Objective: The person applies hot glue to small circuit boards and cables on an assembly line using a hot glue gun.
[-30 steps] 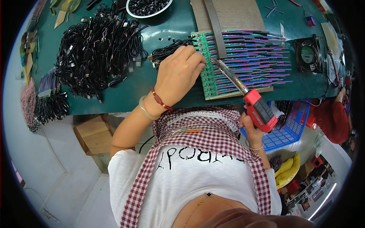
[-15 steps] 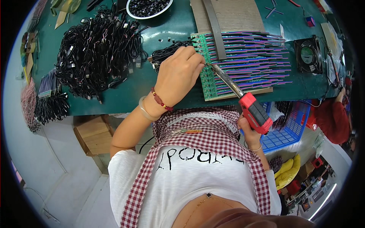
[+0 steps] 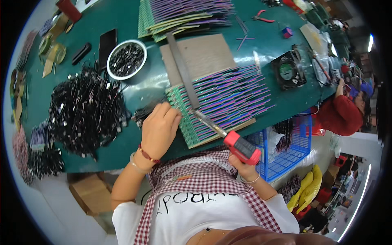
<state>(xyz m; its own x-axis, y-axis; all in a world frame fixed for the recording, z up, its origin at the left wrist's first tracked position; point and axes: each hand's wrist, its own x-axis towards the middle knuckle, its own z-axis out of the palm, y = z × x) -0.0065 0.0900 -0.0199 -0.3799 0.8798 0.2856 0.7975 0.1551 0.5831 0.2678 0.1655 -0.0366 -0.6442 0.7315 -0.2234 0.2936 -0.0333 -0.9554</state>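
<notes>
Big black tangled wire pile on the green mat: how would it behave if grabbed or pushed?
The black tangled wire pile would probably come up floppy and snagged, dragging neighbouring strands, since the loops interlock. Pushed, it likely slides and spreads rather than rolling. It seems light for its bulk, being loose thin wires with small connectors on the green mat.

1. A single head-worn fisheye view looks steeply down over the person's chest onto the green worktop (image 3: 122,139).
2. It sits close above, with straight edges bowing toward the dark round rim.
3. A blue basket (image 3: 286,151) fills the lower right.
</notes>
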